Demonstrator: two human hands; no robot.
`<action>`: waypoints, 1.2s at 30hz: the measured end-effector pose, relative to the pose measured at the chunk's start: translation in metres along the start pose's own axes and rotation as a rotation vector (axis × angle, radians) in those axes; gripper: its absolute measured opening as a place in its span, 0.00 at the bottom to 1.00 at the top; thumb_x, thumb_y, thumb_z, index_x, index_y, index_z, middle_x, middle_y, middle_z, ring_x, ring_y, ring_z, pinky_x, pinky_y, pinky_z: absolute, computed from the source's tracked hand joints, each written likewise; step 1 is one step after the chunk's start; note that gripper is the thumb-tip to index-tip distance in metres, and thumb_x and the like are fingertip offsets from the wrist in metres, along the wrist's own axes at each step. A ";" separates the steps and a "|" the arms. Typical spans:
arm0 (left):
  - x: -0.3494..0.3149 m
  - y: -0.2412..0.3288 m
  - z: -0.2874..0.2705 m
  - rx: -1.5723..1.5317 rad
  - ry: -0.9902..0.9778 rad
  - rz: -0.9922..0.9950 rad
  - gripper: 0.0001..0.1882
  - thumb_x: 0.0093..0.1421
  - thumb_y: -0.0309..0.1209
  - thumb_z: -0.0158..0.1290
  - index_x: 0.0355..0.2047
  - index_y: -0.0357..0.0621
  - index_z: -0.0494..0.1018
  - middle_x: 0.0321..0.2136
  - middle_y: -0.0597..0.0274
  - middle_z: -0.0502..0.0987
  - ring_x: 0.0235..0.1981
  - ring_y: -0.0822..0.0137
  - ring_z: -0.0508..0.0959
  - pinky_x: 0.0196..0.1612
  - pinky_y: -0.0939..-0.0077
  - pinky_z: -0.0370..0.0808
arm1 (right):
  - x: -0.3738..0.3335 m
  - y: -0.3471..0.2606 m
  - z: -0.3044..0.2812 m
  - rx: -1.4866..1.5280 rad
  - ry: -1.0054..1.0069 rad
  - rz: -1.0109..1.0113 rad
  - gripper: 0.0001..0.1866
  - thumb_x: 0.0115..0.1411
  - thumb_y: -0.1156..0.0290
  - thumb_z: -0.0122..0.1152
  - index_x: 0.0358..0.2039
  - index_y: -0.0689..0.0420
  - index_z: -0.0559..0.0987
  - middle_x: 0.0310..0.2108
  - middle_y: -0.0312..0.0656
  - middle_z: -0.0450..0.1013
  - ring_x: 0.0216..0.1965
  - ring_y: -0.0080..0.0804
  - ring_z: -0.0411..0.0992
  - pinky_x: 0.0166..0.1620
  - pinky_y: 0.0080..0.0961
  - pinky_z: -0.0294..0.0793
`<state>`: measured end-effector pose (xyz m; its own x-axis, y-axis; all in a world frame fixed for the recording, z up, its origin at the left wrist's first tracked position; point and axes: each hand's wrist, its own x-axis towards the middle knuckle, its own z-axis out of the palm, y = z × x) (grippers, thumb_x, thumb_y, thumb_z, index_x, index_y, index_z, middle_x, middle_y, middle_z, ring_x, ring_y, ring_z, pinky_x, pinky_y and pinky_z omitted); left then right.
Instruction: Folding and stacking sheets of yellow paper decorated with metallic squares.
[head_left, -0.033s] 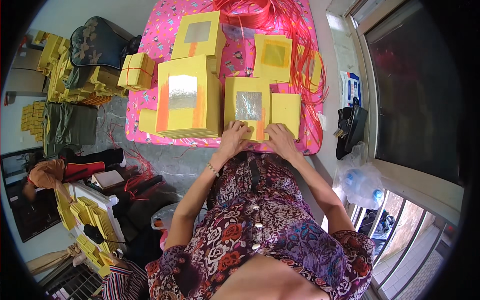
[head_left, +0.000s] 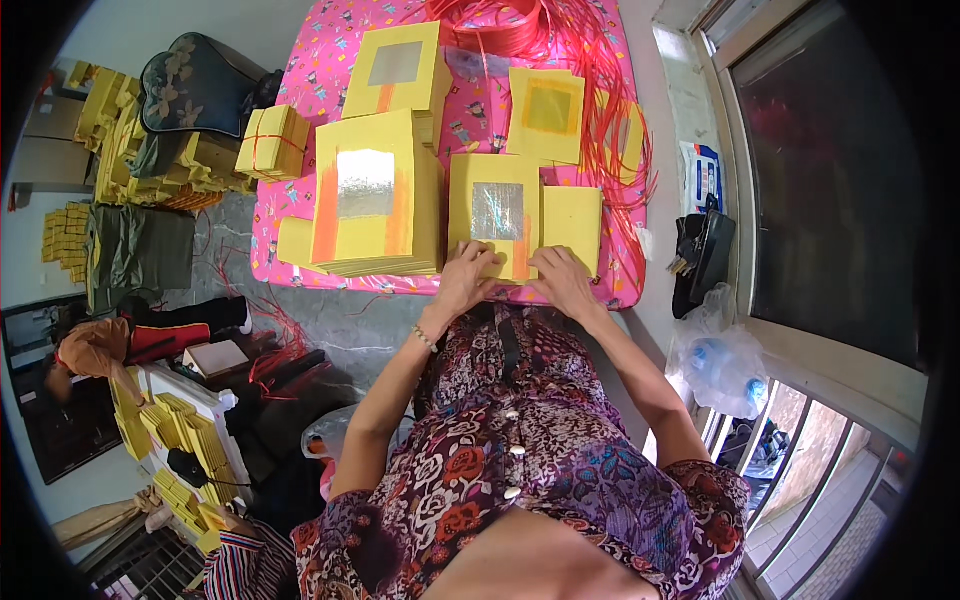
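Note:
A stack of yellow paper sheets (head_left: 480, 170) lies at the front edge of the pink-covered table, its top sheet bearing a silver foil square and an orange stripe. My left hand (head_left: 466, 280) grips its near left corner with bent fingers. At the near right corner, my right hand (head_left: 563, 281) has its fingers curled over the paper, thumb toward the front edge. Plain yellow paper (head_left: 572, 225) sits just right of the stack, beside my right fingers. A taller foil-marked stack (head_left: 365, 235) stands to the left. The undersides of both hands are hidden.
Further back are another foil-marked stack (head_left: 390, 95), yellow sheets with an orange-edged square (head_left: 546, 110) and a tied bundle (head_left: 272, 142). Red plastic strips (head_left: 605, 100) trail down the table's right side. More yellow stacks and people are at left; a window (head_left: 820, 190) is at right.

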<state>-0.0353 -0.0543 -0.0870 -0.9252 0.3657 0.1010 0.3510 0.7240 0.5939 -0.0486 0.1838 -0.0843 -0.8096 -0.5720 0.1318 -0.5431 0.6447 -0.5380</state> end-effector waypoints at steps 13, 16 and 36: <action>0.000 -0.009 0.000 -0.331 0.023 -0.154 0.08 0.51 0.34 0.65 0.29 0.45 0.80 0.41 0.60 0.75 0.47 0.57 0.73 0.50 0.66 0.71 | 0.007 0.003 -0.004 0.223 0.064 0.114 0.08 0.56 0.68 0.63 0.29 0.60 0.79 0.35 0.42 0.74 0.37 0.45 0.71 0.42 0.37 0.71; 0.002 -0.009 -0.001 -0.335 0.019 -0.166 0.09 0.51 0.35 0.65 0.29 0.44 0.80 0.41 0.60 0.75 0.47 0.57 0.74 0.49 0.65 0.72 | 0.006 0.006 -0.001 0.247 0.064 0.124 0.08 0.56 0.68 0.63 0.29 0.60 0.80 0.35 0.42 0.74 0.37 0.45 0.71 0.43 0.37 0.71; 0.004 -0.002 -0.012 -0.249 0.004 -0.131 0.16 0.49 0.36 0.66 0.36 0.42 0.78 0.42 0.58 0.75 0.47 0.54 0.73 0.50 0.64 0.71 | 0.011 0.000 -0.005 0.225 0.075 0.159 0.08 0.58 0.66 0.61 0.31 0.58 0.80 0.33 0.41 0.75 0.35 0.44 0.73 0.40 0.36 0.72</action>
<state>-0.0415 -0.0610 -0.0777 -0.9612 0.2757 0.0128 0.1822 0.5988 0.7799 -0.0585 0.1802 -0.0786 -0.8993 -0.4285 0.0877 -0.3519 0.5897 -0.7270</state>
